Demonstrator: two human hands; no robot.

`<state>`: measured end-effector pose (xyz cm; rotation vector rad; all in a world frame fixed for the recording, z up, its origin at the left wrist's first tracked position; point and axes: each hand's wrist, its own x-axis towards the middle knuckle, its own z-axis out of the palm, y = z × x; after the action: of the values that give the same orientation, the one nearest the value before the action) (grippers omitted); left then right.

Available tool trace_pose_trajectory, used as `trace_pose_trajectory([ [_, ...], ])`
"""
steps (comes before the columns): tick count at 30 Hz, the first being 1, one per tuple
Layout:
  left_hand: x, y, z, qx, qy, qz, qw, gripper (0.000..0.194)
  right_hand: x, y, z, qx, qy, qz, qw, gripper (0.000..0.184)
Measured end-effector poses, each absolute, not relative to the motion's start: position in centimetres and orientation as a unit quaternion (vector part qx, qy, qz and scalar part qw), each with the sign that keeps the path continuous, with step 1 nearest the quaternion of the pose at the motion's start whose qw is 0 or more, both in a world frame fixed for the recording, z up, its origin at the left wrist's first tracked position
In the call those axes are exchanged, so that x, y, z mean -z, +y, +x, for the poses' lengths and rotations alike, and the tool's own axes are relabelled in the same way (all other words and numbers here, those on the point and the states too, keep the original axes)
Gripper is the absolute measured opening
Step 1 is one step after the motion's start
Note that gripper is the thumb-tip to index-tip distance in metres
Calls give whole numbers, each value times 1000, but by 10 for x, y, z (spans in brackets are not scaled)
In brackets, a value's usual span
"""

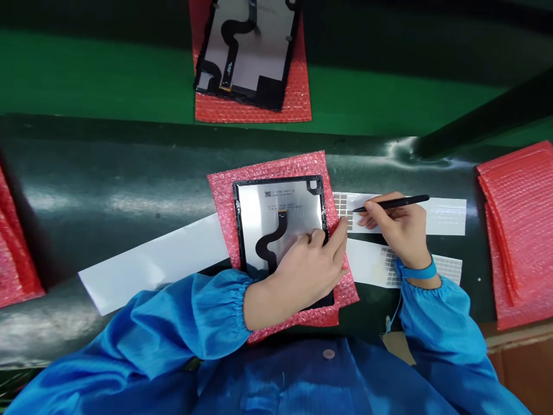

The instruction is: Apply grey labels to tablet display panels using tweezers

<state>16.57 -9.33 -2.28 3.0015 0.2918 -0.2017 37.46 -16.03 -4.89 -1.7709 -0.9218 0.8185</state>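
Note:
A tablet-sized display panel (259, 207) lies back side up on pink bubble wrap (220, 190), a black ribbon cable (268, 236) curving over its silvery back. My left hand (309, 265) rests palm down across the panel's lower right. Its index finger stretches to the left end of a white sticker sheet (444, 216); the other fingers are partly bent and hold nothing visible. Pinched in my right hand (400, 225) are slim black tweezers (401, 202), their point at the grid of small grey stickers (342, 204) on that sheet.
A second sticker sheet (367, 262) lies below, partly under my right wrist. A long white strip (159, 259) reaches left from the panel. Another display panel (268, 52) lies on red bubble wrap at the back. Red bubble bags (522, 230) are stacked at right, more bags (15, 248) at left.

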Motion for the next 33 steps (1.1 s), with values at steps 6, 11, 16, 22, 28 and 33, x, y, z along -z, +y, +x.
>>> trace_pose_trajectory([
  [6,26,-98,162,52,103,992,47,60,48,-157,372,-333,-375,-726,471,34],
  [11,16,-118,144,-9,73,996,52,48,42,-153,372,-330,-347,-719,503,40],
  [16,10,-131,127,22,120,987,106,53,42,-158,363,-387,-315,-704,506,37],
  [22,11,-119,123,52,190,977,86,60,39,-150,336,-464,-322,-661,494,41],
  [28,14,-107,127,35,210,972,103,61,40,-138,332,-482,-323,-647,496,45],
  [33,17,-104,128,47,209,969,125,64,43,-136,334,-495,-322,-644,486,48],
])
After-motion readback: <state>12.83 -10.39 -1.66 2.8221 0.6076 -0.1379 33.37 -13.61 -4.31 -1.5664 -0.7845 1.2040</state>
